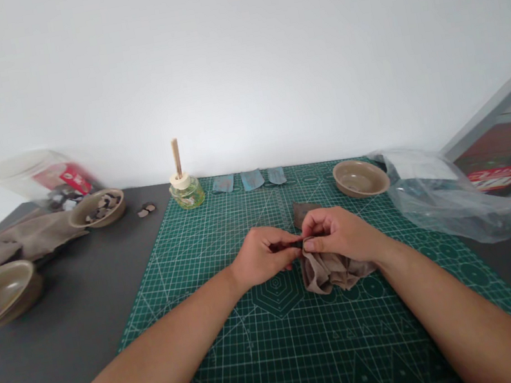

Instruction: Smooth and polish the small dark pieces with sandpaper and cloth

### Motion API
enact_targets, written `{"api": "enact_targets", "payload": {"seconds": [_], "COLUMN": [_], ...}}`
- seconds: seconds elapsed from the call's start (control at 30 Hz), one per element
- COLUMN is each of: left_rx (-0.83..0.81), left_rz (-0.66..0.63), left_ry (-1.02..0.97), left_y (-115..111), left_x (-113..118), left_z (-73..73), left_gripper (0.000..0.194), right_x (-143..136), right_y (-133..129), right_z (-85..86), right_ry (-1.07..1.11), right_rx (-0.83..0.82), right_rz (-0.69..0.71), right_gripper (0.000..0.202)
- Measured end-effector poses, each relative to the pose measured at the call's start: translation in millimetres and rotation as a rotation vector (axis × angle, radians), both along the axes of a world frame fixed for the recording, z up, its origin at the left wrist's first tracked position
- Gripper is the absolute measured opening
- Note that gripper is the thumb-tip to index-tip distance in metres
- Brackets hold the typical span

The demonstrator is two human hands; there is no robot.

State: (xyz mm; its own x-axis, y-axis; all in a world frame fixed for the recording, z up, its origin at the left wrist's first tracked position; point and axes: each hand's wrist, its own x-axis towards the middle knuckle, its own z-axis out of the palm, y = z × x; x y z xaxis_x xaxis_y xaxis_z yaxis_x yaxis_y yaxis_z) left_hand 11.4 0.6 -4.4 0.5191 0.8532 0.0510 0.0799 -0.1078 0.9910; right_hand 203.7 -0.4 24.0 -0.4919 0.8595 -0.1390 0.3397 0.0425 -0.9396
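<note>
My right hand [334, 234] pinches a gathered edge of a crumpled brown cloth [330, 270], which hangs down below its fingers onto the green cutting mat [223, 347]. My left hand [266, 255] meets it from the left, thumb and forefinger pressed together at something small and dark by the cloth's edge, too small to make out. Just behind my right hand lies a flat brown-grey piece [302, 212], partly covered by the fingers.
A glass bottle with sticks [187, 191] and blue-grey pieces [252, 180] line the mat's back edge. Bowls stand at right [361, 178] and left [1, 296]; another holds dark scraps [104, 207]. Plastic bags lie right [452, 197] and far left [47, 174], near brown fabric [33, 238].
</note>
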Motion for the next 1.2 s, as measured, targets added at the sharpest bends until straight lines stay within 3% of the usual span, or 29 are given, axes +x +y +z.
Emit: {"api": "enact_targets", "payload": {"seconds": [0.23, 0.37, 0.47, 0.53, 0.7, 0.83, 0.93, 1.1, 1.2], "left_rx": [-0.059, 0.254, 0.465, 0.377, -0.078, -0.121, 0.004, 0.446, 0.564], "left_rz": [-0.028, -0.062, -0.073, -0.053, 0.002, 0.007, 0.006, -0.025, -0.028], "left_ry": [-0.046, 0.104, 0.213, 0.173, -0.085, -0.164, -0.122, 0.095, 0.158], "left_y": [0.0, -1.6, -2.7, -2.9, -1.2, 0.1, 0.3, -0.4, -0.8], "left_x": [-0.2, -0.1, 0.5, 0.9, 0.9, 0.8, 0.8, -0.6, -0.8], "left_z": [-2.2, 1.6, 4.2, 4.6, 2.8, 2.8, 3.3, 4.3, 4.7], "left_gripper": [0.028, 0.014, 0.016, 0.015, 0.026, 0.032, 0.026, 0.014, 0.014], "right_x": [0.2, -3.6, -7.3, -8.0, -5.1, -5.5, -6.8, -7.6, -7.6], "right_y": [-0.3, 0.3, 0.8, 1.1, 0.3, -1.0, -0.6, 1.3, 1.0], "right_z": [3.5, 2.2, 0.5, -0.1, 2.0, 3.1, 1.3, -1.0, 0.0], "right_ry": [0.034, -0.125, -0.225, -0.19, 0.064, 0.159, 0.095, -0.129, -0.169], "right_rx": [-0.03, 0.09, 0.18, 0.173, -0.003, -0.09, -0.022, 0.133, 0.169], "right_rz": [0.009, -0.017, -0.033, -0.061, -0.088, -0.086, -0.093, -0.065, -0.055], "right_gripper": [0.017, 0.021, 0.023, 0.024, 0.03, 0.035, 0.034, 0.031, 0.03]}}
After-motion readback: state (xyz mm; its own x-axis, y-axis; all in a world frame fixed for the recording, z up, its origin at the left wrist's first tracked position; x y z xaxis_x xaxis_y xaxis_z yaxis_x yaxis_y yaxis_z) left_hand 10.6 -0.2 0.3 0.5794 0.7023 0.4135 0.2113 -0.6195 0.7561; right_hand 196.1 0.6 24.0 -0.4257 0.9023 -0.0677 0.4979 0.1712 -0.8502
